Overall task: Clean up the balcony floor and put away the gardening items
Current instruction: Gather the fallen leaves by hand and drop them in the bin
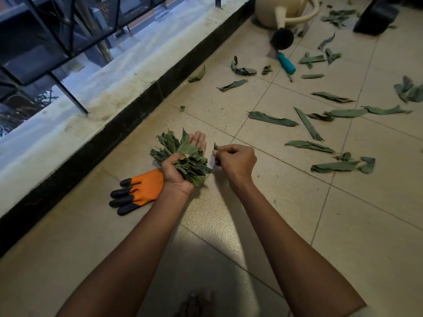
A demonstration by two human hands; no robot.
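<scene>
My left hand [177, 172] is palm up and grips a thick bunch of green leaves [183, 156] above the tiled floor [229, 225]. Just to its right, my right hand [235, 160] pinches a small leaf scrap [215, 147] between thumb and fingers, close to the bunch. Several long green leaves [272, 118] lie scattered over the tiles farther ahead and to the right. An orange glove [137, 191] with black fingertips lies flat on the floor, left of my left wrist.
A cream watering can [286, 12] with a black rose lies at the top, a teal-handled tool [286, 62] in front of it. A dark object [375, 17] stands at the top right. A black-edged kerb [114, 129] and metal railing [57, 42] run along the left.
</scene>
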